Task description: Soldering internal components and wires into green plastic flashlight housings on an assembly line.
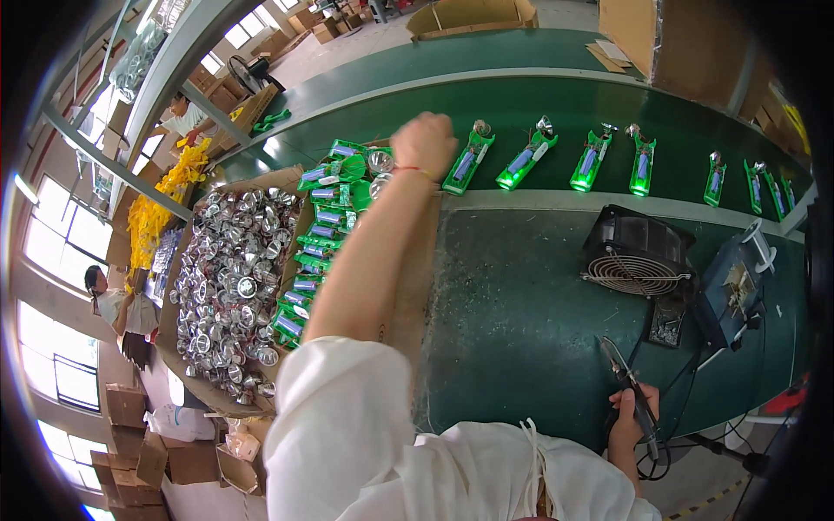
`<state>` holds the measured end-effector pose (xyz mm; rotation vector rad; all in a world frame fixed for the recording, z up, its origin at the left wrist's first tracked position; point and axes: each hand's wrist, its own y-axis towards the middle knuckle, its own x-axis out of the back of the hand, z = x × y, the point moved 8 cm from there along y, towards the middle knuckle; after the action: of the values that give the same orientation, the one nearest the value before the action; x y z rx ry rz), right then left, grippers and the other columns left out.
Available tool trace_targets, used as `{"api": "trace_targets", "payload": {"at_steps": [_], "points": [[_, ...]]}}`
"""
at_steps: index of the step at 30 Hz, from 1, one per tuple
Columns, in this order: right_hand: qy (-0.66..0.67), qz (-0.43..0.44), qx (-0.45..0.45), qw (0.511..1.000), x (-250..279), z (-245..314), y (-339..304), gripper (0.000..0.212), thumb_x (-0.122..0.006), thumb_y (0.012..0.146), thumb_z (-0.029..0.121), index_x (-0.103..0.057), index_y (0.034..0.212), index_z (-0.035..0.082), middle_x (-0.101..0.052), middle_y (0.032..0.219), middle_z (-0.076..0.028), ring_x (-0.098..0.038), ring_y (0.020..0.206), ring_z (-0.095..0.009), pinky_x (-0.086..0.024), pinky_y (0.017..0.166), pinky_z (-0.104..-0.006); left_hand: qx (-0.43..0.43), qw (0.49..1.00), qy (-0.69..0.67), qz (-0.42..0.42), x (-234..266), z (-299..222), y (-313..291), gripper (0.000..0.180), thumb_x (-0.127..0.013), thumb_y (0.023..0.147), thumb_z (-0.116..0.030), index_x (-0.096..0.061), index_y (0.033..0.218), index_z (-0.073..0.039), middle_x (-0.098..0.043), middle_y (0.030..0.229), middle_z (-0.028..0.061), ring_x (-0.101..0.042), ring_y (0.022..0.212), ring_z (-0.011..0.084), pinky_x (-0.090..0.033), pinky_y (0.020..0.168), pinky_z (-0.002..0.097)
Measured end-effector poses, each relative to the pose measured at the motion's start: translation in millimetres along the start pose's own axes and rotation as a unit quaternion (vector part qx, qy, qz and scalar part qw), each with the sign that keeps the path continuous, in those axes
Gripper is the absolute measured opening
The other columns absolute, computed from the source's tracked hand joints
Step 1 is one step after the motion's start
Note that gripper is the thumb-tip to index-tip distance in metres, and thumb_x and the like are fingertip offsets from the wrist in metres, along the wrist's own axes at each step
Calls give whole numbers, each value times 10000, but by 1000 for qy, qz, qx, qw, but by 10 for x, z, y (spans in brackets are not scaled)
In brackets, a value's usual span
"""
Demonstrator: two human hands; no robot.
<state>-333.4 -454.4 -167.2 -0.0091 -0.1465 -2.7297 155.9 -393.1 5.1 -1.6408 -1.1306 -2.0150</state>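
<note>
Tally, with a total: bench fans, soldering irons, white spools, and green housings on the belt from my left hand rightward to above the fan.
Green housings: 4
Soldering iron: 1
Bench fan: 1
White spool: 1
Total: 7

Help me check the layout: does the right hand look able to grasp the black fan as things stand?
Probably not: the right hand holds a soldering iron, though the black fan stands nearby on the bench, past the iron's tip.
</note>
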Motion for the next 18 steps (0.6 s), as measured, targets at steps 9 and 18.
{"api": "trace_targets", "payload": {"at_steps": [9,18], "points": [[-1,6,2,1000,-69,43,32,178,-564,840,134,-477,921,1,-555,706,-65,-560,584,-115,-424,530,-212,-168,984,51,-21,94,1270,-688,299,-695,654,-122,-612,941,-140,-566,940,47,-560,942,229,-503,732,373],[-12,-8,28,1000,-64,127,29,161,-561,842,122,-486,918,2,-563,669,-60,-549,580,-105,-423,529,-205,-199,975,77,-59,-149,1303,-776,218,-510,764,-72,-601,935,-172,-574,846,25,-612,736,230,-504,583,346]]}}
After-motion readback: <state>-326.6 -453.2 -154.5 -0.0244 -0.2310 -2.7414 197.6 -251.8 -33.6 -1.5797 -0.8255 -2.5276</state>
